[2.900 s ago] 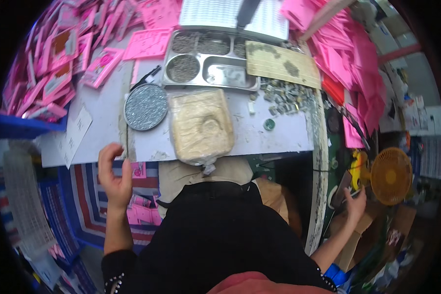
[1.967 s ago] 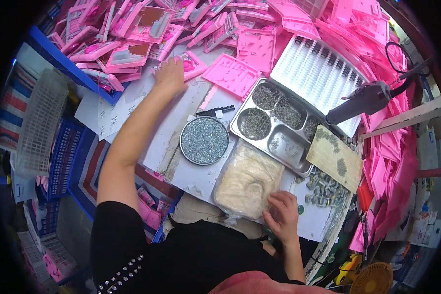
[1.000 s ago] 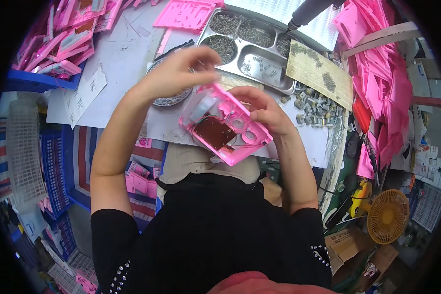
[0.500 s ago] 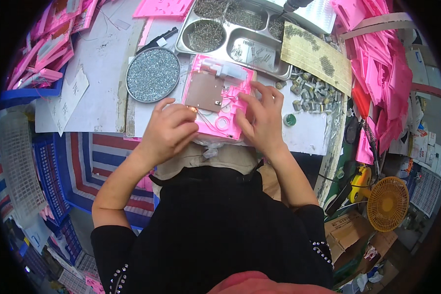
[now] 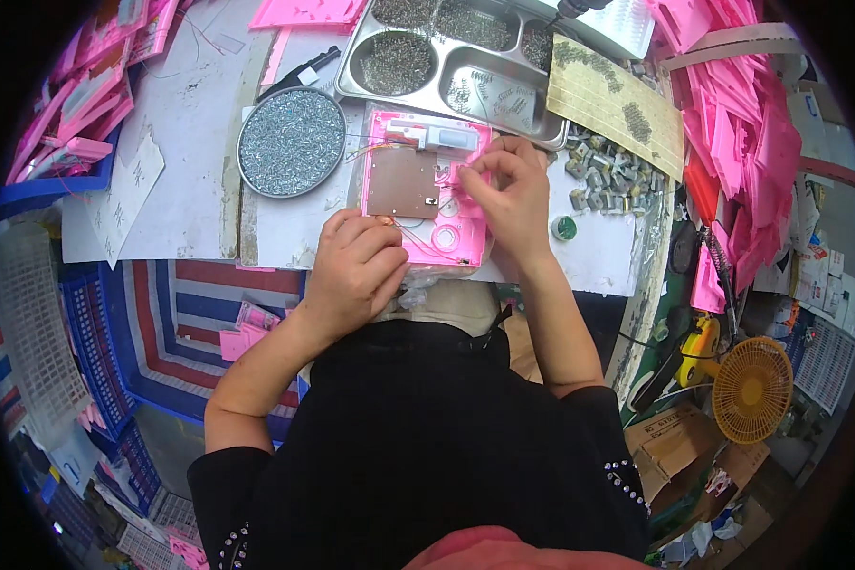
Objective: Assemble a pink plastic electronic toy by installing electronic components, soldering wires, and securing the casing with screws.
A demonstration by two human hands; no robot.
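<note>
A pink rectangular plastic case is flanked by the curled left hand and, rightward, the bent-fingered right hand — whether anything is gripped cannot be told.

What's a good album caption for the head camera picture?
Hands at an open pink case, beside a dish of silvery bits.

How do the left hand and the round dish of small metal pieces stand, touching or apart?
Apart: the head view shows pale tabletop between the left hand and the round dish.
</note>
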